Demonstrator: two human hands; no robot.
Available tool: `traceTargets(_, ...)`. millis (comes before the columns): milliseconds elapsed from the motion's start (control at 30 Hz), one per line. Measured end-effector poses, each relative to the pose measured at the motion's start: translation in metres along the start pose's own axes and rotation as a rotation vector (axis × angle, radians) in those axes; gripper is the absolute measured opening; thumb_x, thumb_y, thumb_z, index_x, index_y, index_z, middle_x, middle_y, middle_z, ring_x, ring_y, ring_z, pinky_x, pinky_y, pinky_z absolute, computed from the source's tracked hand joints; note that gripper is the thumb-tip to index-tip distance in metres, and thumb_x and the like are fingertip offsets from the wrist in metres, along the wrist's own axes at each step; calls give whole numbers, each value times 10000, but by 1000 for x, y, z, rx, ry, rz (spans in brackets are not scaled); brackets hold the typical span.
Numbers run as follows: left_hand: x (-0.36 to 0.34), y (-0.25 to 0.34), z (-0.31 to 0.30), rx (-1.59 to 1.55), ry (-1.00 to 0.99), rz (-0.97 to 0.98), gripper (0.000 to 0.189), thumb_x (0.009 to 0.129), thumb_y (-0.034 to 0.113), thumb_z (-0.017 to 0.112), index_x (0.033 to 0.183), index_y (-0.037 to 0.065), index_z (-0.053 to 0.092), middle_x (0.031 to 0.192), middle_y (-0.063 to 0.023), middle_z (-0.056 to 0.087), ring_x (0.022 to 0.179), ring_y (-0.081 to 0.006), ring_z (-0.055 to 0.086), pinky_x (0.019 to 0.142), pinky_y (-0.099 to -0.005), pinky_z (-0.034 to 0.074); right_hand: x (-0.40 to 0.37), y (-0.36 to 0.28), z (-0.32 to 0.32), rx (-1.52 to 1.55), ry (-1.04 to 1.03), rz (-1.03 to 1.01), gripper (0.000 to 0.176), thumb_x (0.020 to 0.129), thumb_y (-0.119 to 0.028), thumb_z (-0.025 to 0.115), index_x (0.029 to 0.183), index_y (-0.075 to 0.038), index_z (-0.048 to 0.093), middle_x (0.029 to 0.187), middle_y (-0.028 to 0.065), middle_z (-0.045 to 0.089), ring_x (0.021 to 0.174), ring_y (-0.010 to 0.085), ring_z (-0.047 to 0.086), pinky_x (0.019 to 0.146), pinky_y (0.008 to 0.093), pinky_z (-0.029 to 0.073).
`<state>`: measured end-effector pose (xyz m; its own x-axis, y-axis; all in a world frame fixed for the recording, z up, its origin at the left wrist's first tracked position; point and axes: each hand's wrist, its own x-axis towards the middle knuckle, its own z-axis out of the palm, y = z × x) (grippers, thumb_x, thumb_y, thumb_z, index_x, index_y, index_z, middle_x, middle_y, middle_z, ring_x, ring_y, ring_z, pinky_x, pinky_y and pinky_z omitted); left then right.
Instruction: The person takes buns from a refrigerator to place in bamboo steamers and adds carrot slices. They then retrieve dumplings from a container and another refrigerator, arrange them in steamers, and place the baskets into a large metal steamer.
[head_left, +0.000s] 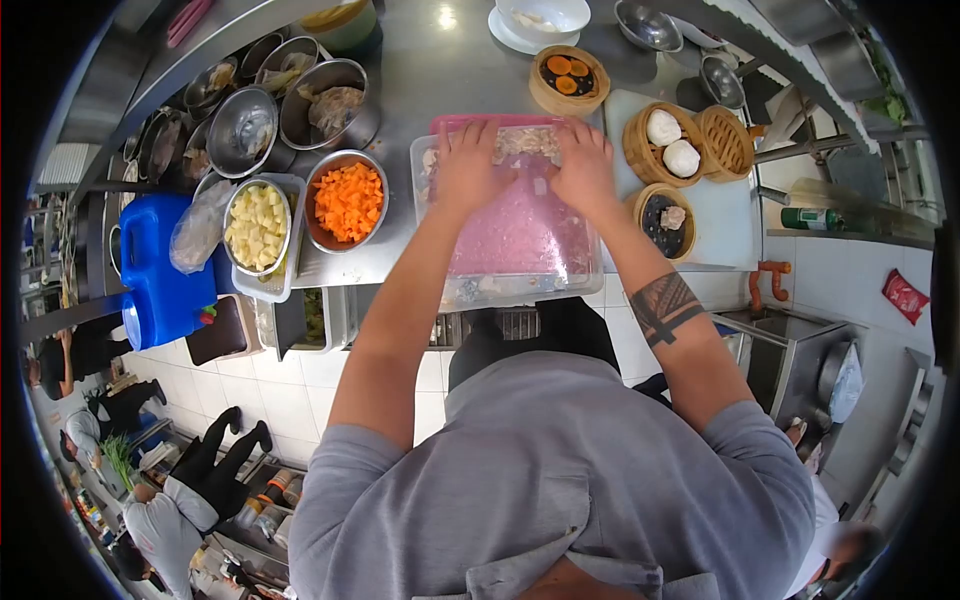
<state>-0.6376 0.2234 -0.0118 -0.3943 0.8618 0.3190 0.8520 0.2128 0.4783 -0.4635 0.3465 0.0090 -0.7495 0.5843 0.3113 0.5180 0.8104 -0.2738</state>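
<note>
In front of me on the steel worktop lies a clear plastic tub (520, 288). A smooth pink sheet (520, 235) covers most of it, and pale chopped food (525, 142) shows at the far end. My left hand (472, 165) rests on the far left of the tub, fingers stretched toward its far rim. On the far right, my right hand (583, 170) lies the same way, fingers extended over the rim. Both thumbs point inward across the pink sheet. A pink edge (450, 123) sticks out beyond the tub's far side.
Bowls of diced carrot (347, 202) and pale cubes (258, 228) stand left, beside a blue jerrycan (165, 270). Several steel bowls (245, 130) sit behind. At right, bamboo steamers (652, 165) with buns (682, 159) stand on a white board (728, 225). Other people (170, 530) are lower left.
</note>
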Motion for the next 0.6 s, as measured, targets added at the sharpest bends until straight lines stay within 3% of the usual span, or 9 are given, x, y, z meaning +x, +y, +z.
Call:
traceTargets(67,9,1,6,22,-83,26,780,740,192,887,1433,25,572,1503,-202,519,1401,-415,465,1199,-542,354,6,13,2,58,-28,113,635,761,-30,739,1380,-26,598,1471,184,541,1351,401,488,1138,486,422)
traceTargets(100,11,5,6,13,-23,-48,755,747,203,888,1413,23,582,1502,-203,513,1406,-417,457,1198,-535,361,5,18,3,64,-30,124,635,761,-30,739,1380,-26,598,1471,184,541,1351,401,488,1138,486,422)
traceTargets(167,10,9,11,9,29,-118,730,754,215,889,1392,21,593,1501,-203,508,1411,-418,450,1196,-528,369,3,26,5,180,-1,18,558,771,-9,693,1325,-31,629,1411,166,584,1350,368,506,1139,489,421)
traceTargets(267,-5,14,29,-161,-60,-204,674,771,232,884,1340,10,600,1497,-223,487,1410,-444,435,1177,-516,400,-1,25,18,222,-83,-71,574,782,-18,682,1353,-33,622,1408,145,589,1362,355,506,1156,483,410)
traceTargets(333,-11,22,45,-111,149,-183,685,796,186,857,1365,-27,542,1527,-245,435,1354,-466,477,1118,-502,459,-1,21,22,186,-76,-61,585,780,-22,681,1361,-33,619,1406,145,589,1369,354,500,1164,479,403)
traceTargets(433,-14,24,56,-275,214,-195,732,784,153,853,1397,-24,494,1555,-261,380,1405,-481,441,1143,-487,457,2,20,25,155,-66,-46,604,777,-30,679,1377,-36,614,1412,139,585,1379,346,490,1178,470,388)
traceTargets(600,-17,22,58,-300,149,-210,778,783,142,858,1427,-16,451,1585,-247,335,1438,-483,415,1136,-498,477,5,20,25,177,-70,-52,612,770,-45,668,1379,-41,607,1414,139,585,1361,348,505,1164,475,397)
